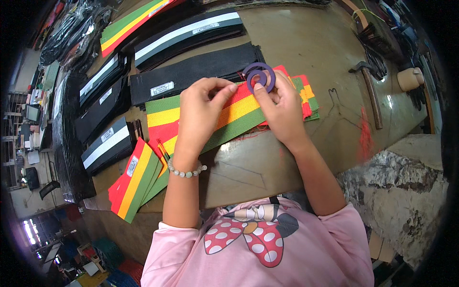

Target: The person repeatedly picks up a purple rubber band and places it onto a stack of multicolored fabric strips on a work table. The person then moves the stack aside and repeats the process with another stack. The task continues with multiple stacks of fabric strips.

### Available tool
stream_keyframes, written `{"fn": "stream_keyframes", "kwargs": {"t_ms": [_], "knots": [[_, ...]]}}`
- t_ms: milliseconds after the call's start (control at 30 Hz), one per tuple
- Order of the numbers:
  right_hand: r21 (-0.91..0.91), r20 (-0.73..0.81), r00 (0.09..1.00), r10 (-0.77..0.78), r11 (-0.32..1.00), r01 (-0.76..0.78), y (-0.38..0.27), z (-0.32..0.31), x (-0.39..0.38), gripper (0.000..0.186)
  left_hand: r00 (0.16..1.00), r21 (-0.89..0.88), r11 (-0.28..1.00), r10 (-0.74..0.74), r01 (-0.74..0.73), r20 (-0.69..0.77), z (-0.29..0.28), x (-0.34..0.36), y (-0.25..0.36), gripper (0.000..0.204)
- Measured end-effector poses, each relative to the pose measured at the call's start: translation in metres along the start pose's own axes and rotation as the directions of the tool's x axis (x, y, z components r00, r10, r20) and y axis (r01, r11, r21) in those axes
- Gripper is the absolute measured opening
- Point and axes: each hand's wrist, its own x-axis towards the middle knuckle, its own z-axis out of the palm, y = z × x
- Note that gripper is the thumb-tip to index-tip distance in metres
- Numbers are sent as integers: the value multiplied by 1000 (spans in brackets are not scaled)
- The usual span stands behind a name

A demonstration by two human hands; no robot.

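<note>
Pink shirt (318,246) nearest, the right hand (281,107) curls round purple loops (273,80).

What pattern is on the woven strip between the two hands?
Lengthwise stripes on the woven strip: red, yellow-orange and green, seen in the head view.

Fabric strips (239,111) lie on the table (296,43), left of 1 hammer (372,98) and before a webbing stack (196,69).
</note>
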Motion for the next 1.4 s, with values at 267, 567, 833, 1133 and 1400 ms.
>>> {"fn": "stream_keyframes", "kwargs": {"t_ms": [267,567,833,1133,1400], "knots": [[-145,77,985,-154,976,164,-5,-1,1,14,1000,53,998,25,-24,-11,-7,-3,-10,21],[243,-145,971,191,958,-152,-5,1,5,13,960,284,921,281,-268,-8,7,1,7,12],[-52,-97,995,-11,999,6,6,-1,6,14,911,461,805,412,-374,20,16,8,2,9],[-59,-49,997,-52,997,50,-2,1,3,12,948,237,946,268,-223,-174,11,4,-15,15],[-165,2,995,103,981,-101,-10,-10,6,11,966,114,976,204,-187,-157,11,5,-15,15]]}}
